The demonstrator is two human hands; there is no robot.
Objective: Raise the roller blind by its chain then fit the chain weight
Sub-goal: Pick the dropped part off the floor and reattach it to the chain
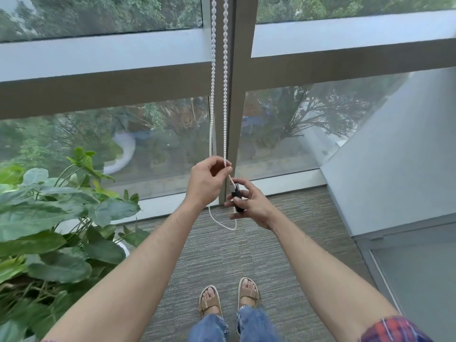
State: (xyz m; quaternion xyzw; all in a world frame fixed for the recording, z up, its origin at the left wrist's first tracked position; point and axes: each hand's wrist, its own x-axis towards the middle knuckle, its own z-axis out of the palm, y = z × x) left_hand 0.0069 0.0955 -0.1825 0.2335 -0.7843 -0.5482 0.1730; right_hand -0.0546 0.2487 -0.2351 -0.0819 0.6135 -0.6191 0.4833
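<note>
A white bead chain (225, 95) hangs in two strands down the window's middle post. My left hand (206, 180) pinches the right strand between thumb and fingers, just above the weight. A small dark chain weight (237, 196) sits on that strand, and my right hand (249, 203) grips it from the right and below. Below both hands the chain's slack loop (222, 224) curves over the carpet. The roller blind itself is out of view above.
A big leafy potted plant (49, 218) fills the left side. Floor-to-ceiling glass with grey frame bars (123, 55) stands ahead. A grey slanted wall panel (394, 169) closes the right. My sandalled feet (229, 299) stand on grey carpet.
</note>
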